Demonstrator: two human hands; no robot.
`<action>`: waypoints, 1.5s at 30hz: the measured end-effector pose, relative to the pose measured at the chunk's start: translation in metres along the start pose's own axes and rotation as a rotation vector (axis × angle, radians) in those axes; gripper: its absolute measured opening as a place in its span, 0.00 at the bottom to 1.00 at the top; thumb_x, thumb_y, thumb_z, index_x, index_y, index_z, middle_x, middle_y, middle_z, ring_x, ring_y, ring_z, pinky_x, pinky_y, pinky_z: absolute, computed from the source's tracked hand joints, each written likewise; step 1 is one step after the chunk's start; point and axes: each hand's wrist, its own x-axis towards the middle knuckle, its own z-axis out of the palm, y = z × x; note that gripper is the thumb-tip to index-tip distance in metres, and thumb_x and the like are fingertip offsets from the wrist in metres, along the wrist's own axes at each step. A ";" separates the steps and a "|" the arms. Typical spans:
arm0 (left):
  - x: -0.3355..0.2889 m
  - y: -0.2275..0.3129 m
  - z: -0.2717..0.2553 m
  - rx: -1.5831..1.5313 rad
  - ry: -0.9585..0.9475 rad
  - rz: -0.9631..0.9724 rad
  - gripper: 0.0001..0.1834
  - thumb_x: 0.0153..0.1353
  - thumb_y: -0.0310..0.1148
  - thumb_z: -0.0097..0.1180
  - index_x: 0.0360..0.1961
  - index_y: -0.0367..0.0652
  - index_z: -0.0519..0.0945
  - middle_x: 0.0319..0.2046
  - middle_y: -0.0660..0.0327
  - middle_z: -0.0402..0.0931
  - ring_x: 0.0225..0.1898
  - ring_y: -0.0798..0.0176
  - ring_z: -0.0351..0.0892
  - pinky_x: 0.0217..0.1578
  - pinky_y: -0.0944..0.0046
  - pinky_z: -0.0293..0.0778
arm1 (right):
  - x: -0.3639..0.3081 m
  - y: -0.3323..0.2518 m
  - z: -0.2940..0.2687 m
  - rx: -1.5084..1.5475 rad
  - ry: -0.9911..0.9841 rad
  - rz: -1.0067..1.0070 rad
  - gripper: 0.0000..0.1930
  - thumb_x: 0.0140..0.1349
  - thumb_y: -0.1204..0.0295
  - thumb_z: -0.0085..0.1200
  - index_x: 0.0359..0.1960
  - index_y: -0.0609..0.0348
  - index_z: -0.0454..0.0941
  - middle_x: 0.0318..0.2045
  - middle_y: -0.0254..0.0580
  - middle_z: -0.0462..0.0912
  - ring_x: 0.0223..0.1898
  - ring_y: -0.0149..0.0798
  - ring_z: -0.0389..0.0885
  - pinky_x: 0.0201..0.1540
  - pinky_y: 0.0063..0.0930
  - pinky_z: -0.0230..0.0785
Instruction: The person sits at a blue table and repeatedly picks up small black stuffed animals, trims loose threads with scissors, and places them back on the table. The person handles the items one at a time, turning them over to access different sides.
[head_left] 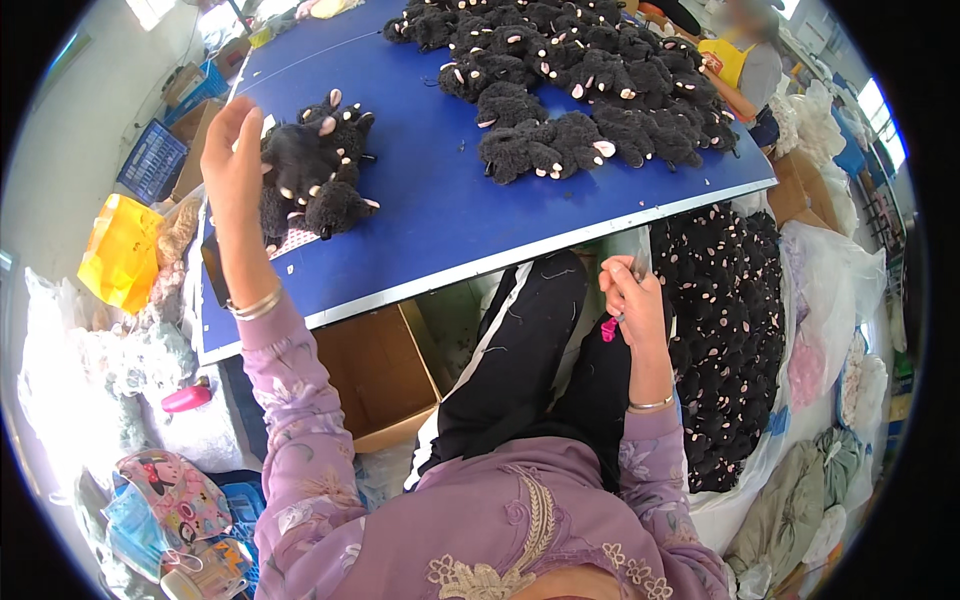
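At far left a yellow bag (122,252) stands among pale wrapped bundles, a blue crate (153,162) sits behind it, and a bright pink object (187,399) lies lower down. Next comes the person's left hand (232,165), raised at the left end of the blue worktop (420,195); its fingers (230,116) are loosely curved with the thumb apart, and whether they touch anything cannot be told. Just to its right, a small pile of black plush toys (338,208) with pink-lined ears lies on the worktop. Below the edge, an open cardboard box (368,372) shows its brown inside. Farther right, a large group of similar black toys (575,142) covers the worktop's far right part. Near the front edge the right hand (640,305) is closed around a thin grey metallic tool (641,262), a small pink piece (609,329) showing below the fingers. Beside that hand, below the worktop, is a big heap of black pieces with pink bits (722,350); beyond, another person in yellow and grey (725,62) is at the worktop's far right corner.
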 end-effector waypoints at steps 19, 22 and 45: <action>-0.123 0.019 0.206 0.350 -0.760 0.295 0.29 0.47 0.33 0.63 0.54 0.43 0.72 0.57 0.50 0.67 0.58 0.45 0.65 0.57 0.51 0.66 | 0.002 0.003 0.002 -0.080 -0.064 0.091 0.13 0.70 0.67 0.41 0.37 0.64 0.74 0.24 0.37 0.75 0.17 0.21 0.60 0.20 0.16 0.55; -0.120 0.002 0.211 0.306 -0.726 0.264 0.29 0.47 0.30 0.60 0.53 0.42 0.72 0.45 0.48 0.75 0.48 0.42 0.73 0.51 0.55 0.71 | 0.002 0.002 0.000 -0.095 -0.057 0.087 0.13 0.70 0.66 0.42 0.37 0.64 0.74 0.24 0.37 0.75 0.17 0.21 0.60 0.19 0.16 0.55; -0.203 0.061 0.163 -0.788 -1.152 -0.654 0.19 0.58 0.26 0.52 0.51 0.36 0.72 0.30 0.67 0.74 0.26 0.76 0.69 0.24 0.76 0.66 | 0.000 -0.035 -0.001 -0.152 -0.020 -0.052 0.08 0.62 0.72 0.55 0.40 0.60 0.72 0.21 0.23 0.68 0.16 0.17 0.59 0.17 0.12 0.52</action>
